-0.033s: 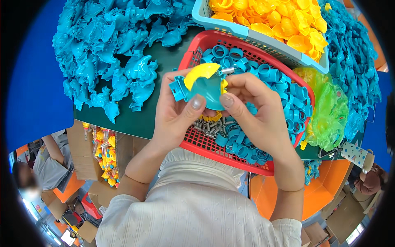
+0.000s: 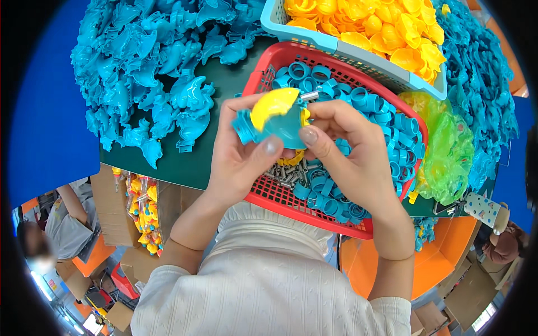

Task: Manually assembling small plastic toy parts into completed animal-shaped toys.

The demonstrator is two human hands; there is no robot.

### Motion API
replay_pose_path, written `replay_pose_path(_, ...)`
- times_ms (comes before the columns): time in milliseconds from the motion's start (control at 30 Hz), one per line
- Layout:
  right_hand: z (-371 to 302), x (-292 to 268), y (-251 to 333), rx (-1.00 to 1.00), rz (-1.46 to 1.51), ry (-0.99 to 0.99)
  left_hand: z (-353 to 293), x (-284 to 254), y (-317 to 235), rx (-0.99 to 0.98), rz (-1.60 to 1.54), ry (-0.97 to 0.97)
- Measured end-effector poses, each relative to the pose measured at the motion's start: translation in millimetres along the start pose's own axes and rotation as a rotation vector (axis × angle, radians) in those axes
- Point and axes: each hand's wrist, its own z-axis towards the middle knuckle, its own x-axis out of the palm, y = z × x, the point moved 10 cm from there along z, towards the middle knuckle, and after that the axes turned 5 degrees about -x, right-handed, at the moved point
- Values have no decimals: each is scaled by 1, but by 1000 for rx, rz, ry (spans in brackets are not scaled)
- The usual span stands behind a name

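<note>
Over the red basket, both hands hold a teal plastic toy shell (image 2: pixel 287 130) with a curved yellow plastic piece (image 2: pixel 276 105) on its upper left. My left hand (image 2: pixel 240 151) grips the shell's left side, its thumb pressed on the front. The fingertips of my right hand (image 2: pixel 342 140) pinch the right edge, where a bit of yellow shows. A small metal cylinder (image 2: pixel 309 96) sticks out at the shell's upper right; whether it is attached cannot be told. My left fingers are mostly hidden behind the shell.
The red basket (image 2: pixel 417 120) holds teal rings (image 2: pixel 367 101) and small metal pins (image 2: pixel 286 175). Behind it a light-blue basket (image 2: pixel 330 42) carries yellow shells (image 2: pixel 386 28). Teal shells (image 2: pixel 140 67) are heaped at left, more (image 2: pixel 476 73) at right, beside a green plastic bag (image 2: pixel 445 151).
The shell and yellow piece have turned slightly in my hands, so more of the yellow surface shows. My left thumb has shifted a little. The baskets and heaps look the same.
</note>
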Motion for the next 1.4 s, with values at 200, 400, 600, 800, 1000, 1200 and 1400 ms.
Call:
replay_pose_path(200, 0, -12, 31, -332, -267, -62, 1, 9, 5, -7, -117, 233)
replay_pose_path(400, 2, -26, 41, -328, -359, -43, -3, 10, 12, -174, -68, 210)
replay_pose_path(600, -10, -139, 48, -205, -546, -463, 0, -11, 9, -156, 4, -84)
replay_pose_path(800, -25, -202, 48, -165, -665, -657, 1, -11, 5, -118, -36, -47)
replay_pose_path(1000, -30, -170, 51, -124, -683, -452, 2, -10, 10, -149, -34, 78)
replay_pose_path(1200, -44, -233, 60, -113, -845, -638, 2, -7, 11, -153, -9, 106)
replay_pose_path(1400, -28, -300, 17, 131, -1164, -683, 2, -5, 8, -133, -33, 117)
